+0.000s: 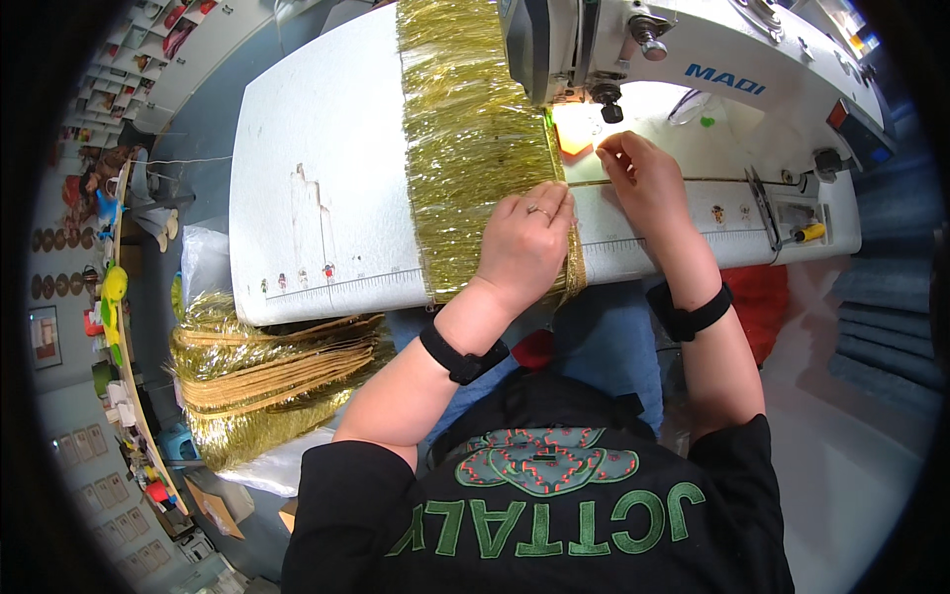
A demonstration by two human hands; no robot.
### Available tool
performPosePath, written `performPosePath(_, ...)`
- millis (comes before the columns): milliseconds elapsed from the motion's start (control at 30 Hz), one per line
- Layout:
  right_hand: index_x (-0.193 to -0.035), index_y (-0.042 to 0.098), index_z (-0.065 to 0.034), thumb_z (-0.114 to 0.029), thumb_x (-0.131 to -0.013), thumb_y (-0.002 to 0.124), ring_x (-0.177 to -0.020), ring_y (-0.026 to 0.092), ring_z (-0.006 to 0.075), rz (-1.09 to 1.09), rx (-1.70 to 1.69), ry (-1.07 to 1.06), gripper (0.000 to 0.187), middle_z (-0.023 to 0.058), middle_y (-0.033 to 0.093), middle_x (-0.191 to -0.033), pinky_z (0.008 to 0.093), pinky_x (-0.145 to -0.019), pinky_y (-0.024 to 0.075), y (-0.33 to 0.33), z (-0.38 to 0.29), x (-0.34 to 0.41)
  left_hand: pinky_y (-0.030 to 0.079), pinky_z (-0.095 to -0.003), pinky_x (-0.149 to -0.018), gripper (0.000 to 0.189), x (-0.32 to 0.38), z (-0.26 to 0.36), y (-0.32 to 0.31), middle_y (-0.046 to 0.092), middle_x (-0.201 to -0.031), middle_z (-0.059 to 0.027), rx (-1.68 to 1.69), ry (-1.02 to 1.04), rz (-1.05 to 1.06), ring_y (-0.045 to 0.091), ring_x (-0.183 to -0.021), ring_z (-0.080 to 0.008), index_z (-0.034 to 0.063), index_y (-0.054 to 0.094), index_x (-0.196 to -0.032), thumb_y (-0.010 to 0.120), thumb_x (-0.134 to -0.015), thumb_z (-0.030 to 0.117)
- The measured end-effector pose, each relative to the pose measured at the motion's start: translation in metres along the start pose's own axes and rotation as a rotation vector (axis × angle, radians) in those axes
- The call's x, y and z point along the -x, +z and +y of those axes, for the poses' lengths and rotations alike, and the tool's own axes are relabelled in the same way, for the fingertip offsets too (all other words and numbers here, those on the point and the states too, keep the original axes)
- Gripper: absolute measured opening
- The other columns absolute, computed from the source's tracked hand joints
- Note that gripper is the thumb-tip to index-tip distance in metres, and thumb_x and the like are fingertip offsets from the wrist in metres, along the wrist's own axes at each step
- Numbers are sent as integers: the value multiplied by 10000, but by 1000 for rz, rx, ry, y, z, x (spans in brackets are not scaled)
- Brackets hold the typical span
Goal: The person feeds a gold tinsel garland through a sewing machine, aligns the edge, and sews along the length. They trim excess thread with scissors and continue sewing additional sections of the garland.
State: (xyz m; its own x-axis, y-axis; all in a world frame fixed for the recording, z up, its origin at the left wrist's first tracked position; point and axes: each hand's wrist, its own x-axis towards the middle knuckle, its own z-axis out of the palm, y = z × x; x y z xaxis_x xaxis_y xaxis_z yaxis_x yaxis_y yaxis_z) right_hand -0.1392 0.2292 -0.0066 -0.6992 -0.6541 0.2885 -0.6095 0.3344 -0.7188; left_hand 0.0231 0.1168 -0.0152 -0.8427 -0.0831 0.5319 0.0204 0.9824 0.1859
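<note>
A wide strip of gold tinsel fringe (475, 111) runs across the white sewing table and passes beside the head of the sewing machine (549, 44). My left hand (531, 234) lies over the fringe, fingers together, holding its gold banded edge (576, 260) against the tabletop; the thumb is hidden. To the right of the presser area, which the machine head partly hides, my right hand (640, 174) hovers with thumb and forefinger brought together. Whether a thread sits between those fingertips is too small to tell. A lit orange plate (573, 141) is just left of them.
Thread snips or tweezers (762, 204) rest near a tray with a yellow-handled screwdriver (809, 233). More folded gold fringe (274, 379) hangs below the table's left end, over clear plastic (271, 468). The machine arm (712, 67) spans above my right hand. Another person sits far left.
</note>
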Motion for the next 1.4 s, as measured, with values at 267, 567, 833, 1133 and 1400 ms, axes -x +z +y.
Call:
performPosePath(267,-1008,668,30,-75,-917,691,-766,714,257,3,54,-75,141,176,722,-902,330,-693,555,1,-11,10,493,-384,-906,361,3,-1,2,666,-1175,-102,0,-1,-16,641,-1122,-258,-4,694,-1118,657,-766,68)
performPosePath(567,-970,675,-2,-90,-910,685,-762,698,327,54,45,-77,107,181,710,-868,381,-683,547,2,-13,12,482,-384,-922,377,4,-1,3,660,-1174,-102,-12,-1,-28,631,-1132,-256,-11,690,-1125,662,-759,74)
performPosePath(833,-955,676,-12,-103,-914,680,-749,692,352,57,-30,1,100,183,707,-862,395,-677,543,4,-8,4,495,-394,-922,299,4,-1,5,656,-1172,-123,10,-7,-12,639,-1108,-279,-27,689,-1104,655,-821,61)
performPosePath(1133,-938,691,-14,-100,-912,667,-696,684,319,35,-62,20,93,177,696,-802,370,-644,528,6,-16,0,511,-422,-931,281,5,-2,9,649,-1159,-150,81,-19,29,633,-1102,-328,-46,678,-1104,662,-843,60)
performPosePath(1400,-944,707,-26,-102,-902,676,-653,667,298,4,-94,49,92,171,693,-784,363,-621,516,12,-21,-5,522,-427,-912,274,1,-4,9,655,-1147,-149,84,-22,43,641,-1073,-329,-39,685,-1087,646,-825,30)
